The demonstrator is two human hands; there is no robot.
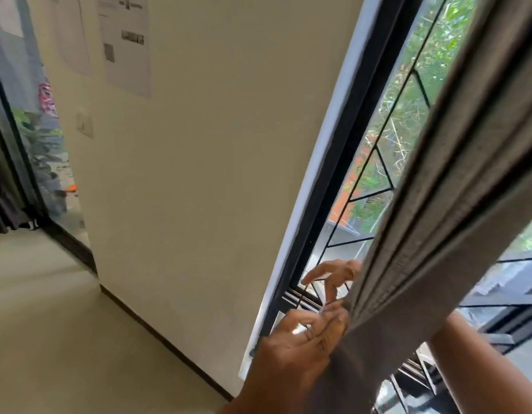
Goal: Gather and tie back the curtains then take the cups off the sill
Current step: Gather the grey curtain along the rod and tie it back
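The grey curtain (438, 204) hangs bunched across the window (387, 121). The left hand (297, 339) pinches its edge low down. The right hand (333, 273) reaches round behind it, fingers curled; its grip is hidden.

Curtain (438, 204) bunched before window (387, 130); wall (199, 174) left of window; papers (124, 40) on wall.
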